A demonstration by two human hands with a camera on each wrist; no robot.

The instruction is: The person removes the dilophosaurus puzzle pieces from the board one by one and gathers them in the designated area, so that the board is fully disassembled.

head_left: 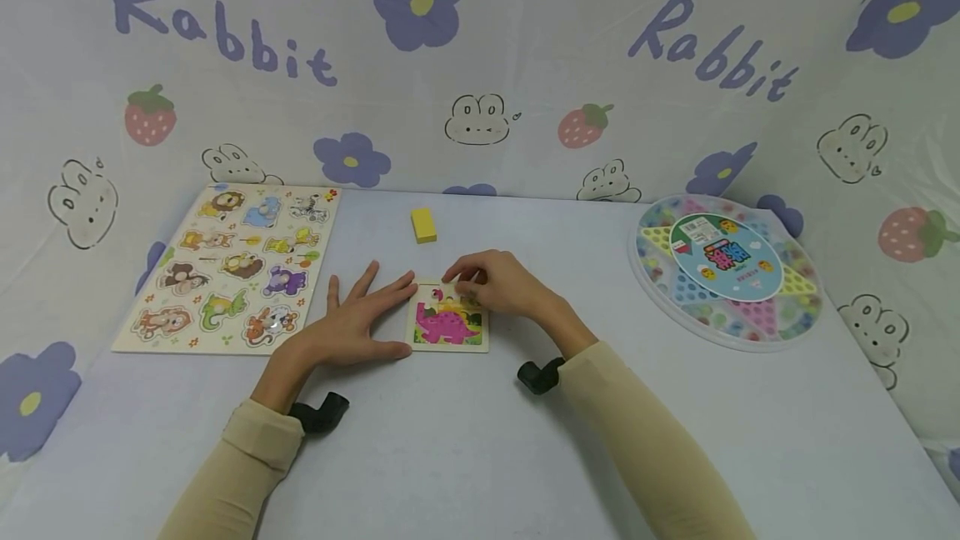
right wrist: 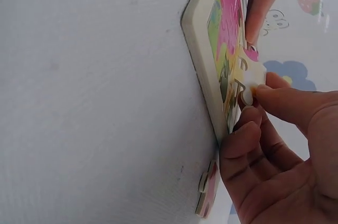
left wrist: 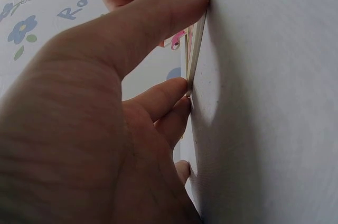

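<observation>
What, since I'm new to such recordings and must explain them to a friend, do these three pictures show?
There is no machine here, only a person's bare left hand and right hand. The wide picture comes from a camera worn on the head, looking forward and down; the other two come from cameras on the wrists, left then right. On the pale tabletop lie a small dinosaur puzzle, a larger animal board to its left, a yellow block farther back and a round game set to the right. The left hand's spread fingers touch the puzzle's edge. The right hand pinches a puzzle piece near the puzzle's far edge, clearest in the right wrist view.
</observation>
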